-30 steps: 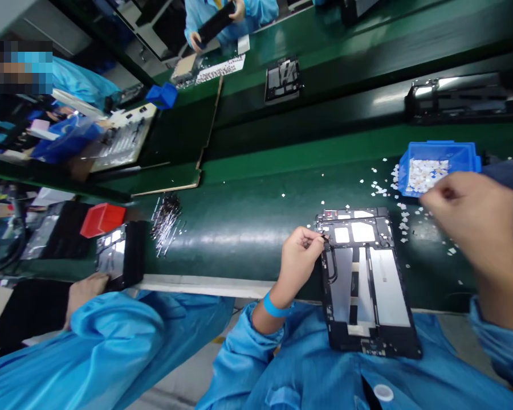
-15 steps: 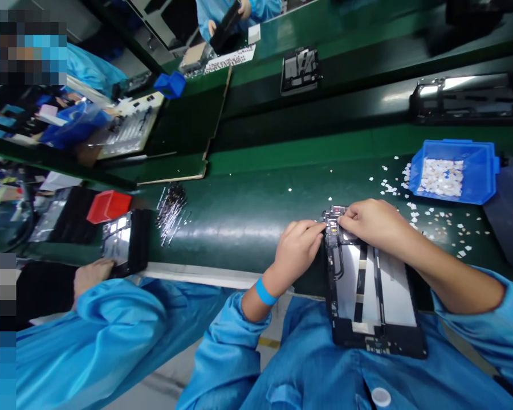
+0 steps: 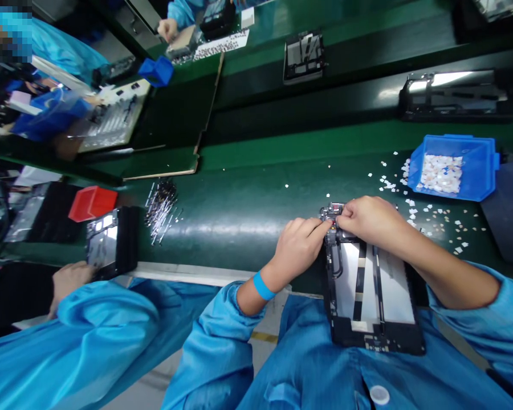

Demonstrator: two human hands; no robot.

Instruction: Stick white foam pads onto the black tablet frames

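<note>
An opened tablet [image 3: 395,285] rests in front of me, tilted over the bench edge against my body, its pale battery cells and black flex cables exposed. My left hand [image 3: 299,245], with a blue band at the wrist, is closed, its fingertips pressing on the tablet's upper left corner by the small camera parts. Just beside it, my right hand [image 3: 367,219] pinches thumb and finger together over the tablet's top end. Whatever sits between those fingertips is hidden. Small white pieces [image 3: 411,212] lie scattered beyond my right forearm.
A blue bin [image 3: 479,171] of white pieces stands at the right. Other opened tablets [image 3: 303,57] lie on the dark strip behind. To the left are a pile of thin dark strips [image 3: 160,210], a red bin [image 3: 93,203] and a co-worker's hand [image 3: 70,282] at another tablet.
My left fingertips have slid slightly right and onto the tablet's corner. My right hand stays almost in place. The view has shifted a little; across the bench, a co-worker's dark device is lowered.
</note>
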